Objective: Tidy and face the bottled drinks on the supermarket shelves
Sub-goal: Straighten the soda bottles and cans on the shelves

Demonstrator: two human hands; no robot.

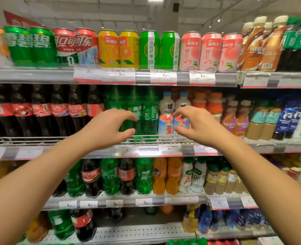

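"NESCAFE" marks the brown coffee bottles (255,50); "1.90" stands on the price tag (202,77) under the pink cans (210,52).

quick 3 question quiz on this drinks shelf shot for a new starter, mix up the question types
1. True or false: the left hand is gripping a green soda bottle.
2. Which drinks stand right behind the right hand?
A. white bottles with a cartoon label
B. pink peach cans
C. cola bottles
3. Fill in: on the top shelf, the green cans stand between the orange-picture yellow cans and the ____ cans.

Key
1. False: its curled fingers hold nothing.
2. A
3. pink
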